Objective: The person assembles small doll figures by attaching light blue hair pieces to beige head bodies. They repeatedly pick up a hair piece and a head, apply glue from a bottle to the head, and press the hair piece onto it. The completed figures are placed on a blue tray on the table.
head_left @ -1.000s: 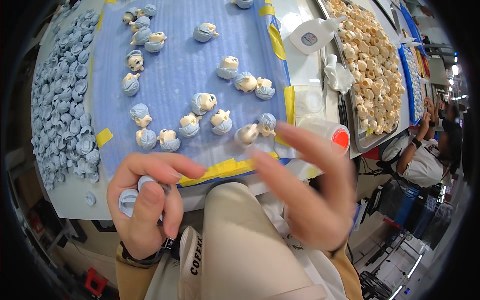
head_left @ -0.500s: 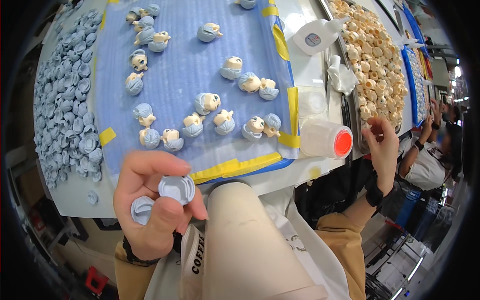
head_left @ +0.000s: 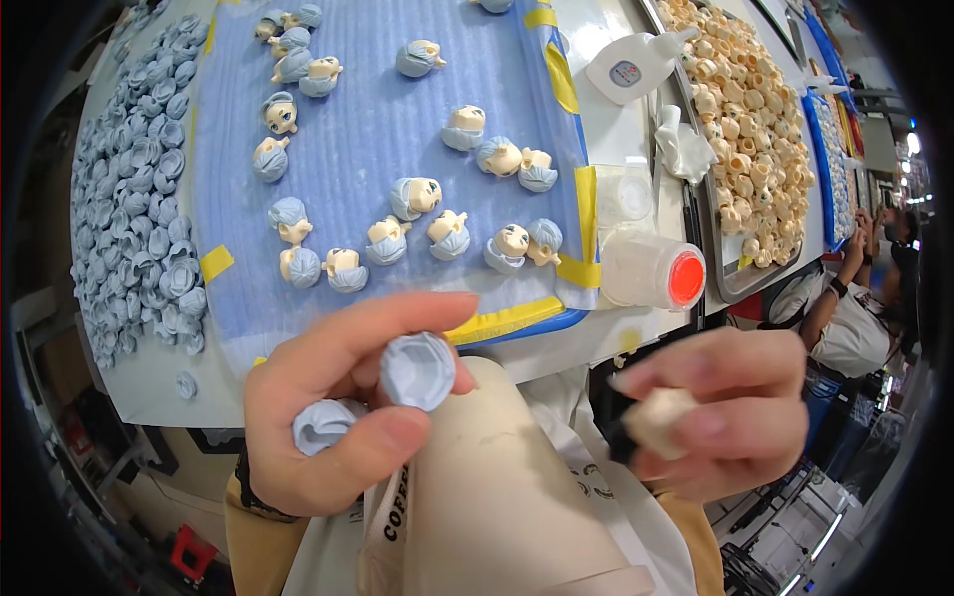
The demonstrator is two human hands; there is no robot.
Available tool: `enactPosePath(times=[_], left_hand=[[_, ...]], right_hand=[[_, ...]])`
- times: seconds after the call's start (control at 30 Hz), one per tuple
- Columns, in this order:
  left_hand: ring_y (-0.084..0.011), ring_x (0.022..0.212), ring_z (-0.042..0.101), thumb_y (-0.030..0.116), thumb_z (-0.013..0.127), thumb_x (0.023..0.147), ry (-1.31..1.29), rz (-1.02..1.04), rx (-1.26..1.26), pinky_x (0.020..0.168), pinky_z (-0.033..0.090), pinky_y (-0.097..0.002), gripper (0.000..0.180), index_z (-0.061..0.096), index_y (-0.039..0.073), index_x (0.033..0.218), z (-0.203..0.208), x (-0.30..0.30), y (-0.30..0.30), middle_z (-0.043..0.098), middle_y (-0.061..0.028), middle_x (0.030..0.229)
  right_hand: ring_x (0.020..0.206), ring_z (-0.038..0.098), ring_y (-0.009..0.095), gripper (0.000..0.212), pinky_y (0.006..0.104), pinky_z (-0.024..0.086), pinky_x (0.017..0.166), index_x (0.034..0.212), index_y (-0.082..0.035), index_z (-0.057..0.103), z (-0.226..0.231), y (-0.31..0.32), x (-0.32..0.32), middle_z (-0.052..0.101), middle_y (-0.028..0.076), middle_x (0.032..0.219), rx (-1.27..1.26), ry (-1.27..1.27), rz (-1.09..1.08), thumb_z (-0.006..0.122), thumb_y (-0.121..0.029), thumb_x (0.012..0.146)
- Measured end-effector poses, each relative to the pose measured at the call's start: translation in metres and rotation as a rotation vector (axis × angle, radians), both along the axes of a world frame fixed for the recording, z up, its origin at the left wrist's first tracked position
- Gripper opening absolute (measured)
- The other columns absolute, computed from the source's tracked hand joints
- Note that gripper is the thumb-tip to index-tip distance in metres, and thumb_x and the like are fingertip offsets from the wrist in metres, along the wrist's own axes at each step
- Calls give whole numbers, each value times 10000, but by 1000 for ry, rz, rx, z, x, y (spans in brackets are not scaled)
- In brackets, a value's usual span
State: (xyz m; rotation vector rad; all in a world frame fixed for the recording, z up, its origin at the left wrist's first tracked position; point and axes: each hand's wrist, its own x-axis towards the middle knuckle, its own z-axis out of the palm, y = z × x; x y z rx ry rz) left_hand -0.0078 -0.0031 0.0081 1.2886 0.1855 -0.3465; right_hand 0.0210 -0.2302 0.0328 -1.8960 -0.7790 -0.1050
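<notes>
My left hand (head_left: 348,397) is closed on light-blue doll hair pieces. One hollow hair piece (head_left: 418,372) sits between thumb and fingers with its inside facing up; another hair piece (head_left: 324,425) is tucked in the palm. To the right, my right hand (head_left: 725,412), smeared by motion, pinches a small skin-coloured doll head (head_left: 660,422). Both hands are above the near edge of the table, apart from each other. Beyond them a blue padded tray (head_left: 358,149) carries several doll heads fitted with blue hair, such as this doll head (head_left: 415,198).
A heap of blue hair pieces (head_left: 149,199) covers the left of the table. At right, a metal tray (head_left: 740,288) holds many bare heads. Beside it stand a white squeeze bottle (head_left: 628,72), a clear jar with a red-orange end (head_left: 646,270) and crumpled tissue (head_left: 684,149). Another person (head_left: 855,308) works farther right.
My right hand has come from the metal tray toward me, carrying a doll head. My left hand has shifted right, and the hair piece in its fingers has turned.
</notes>
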Motion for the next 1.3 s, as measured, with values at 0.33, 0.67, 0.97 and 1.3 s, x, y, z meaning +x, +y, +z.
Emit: enactPosePath(times=[0.33, 0.67, 0.97, 1.3], left_hand=[[-48, 450, 435, 262, 647, 725, -1, 59, -106, 442, 351, -151, 556, 418, -51, 1123, -5, 0, -4, 578, -156, 780], [-47, 554, 458, 187, 579, 774, -93, 94, -52, 484, 364, -174, 502, 433, -72, 1178, -8, 0, 7, 575, -105, 845], [-24, 415, 384, 325, 637, 782, -180, 191, 105, 352, 296, -141, 650, 369, -77, 1217, -10, 1, 1, 541, -158, 914], [-24, 376, 375, 370, 669, 753, -180, 244, 14, 338, 281, -125, 573, 402, -42, 1048, -12, 2, -2, 568, -155, 804]], right_hand=[[650, 557, 208, 319, 257, 431, 542, 924, 17, 563, 0, -2, 1, 559, 163, 857, -109, -223, -117, 673, -87, 643], [678, 495, 157, 325, 236, 395, 574, 949, -2, 600, 3, -30, -1, 528, 98, 843, -508, -18, -499, 635, 70, 634], [704, 539, 206, 280, 265, 432, 613, 915, -1, 606, -2, -24, 5, 532, 111, 828, -616, -35, -462, 664, 45, 645], [698, 545, 203, 284, 266, 435, 621, 882, -1, 592, -11, -29, -3, 551, 113, 820, -541, -36, -539, 685, 41, 617]])
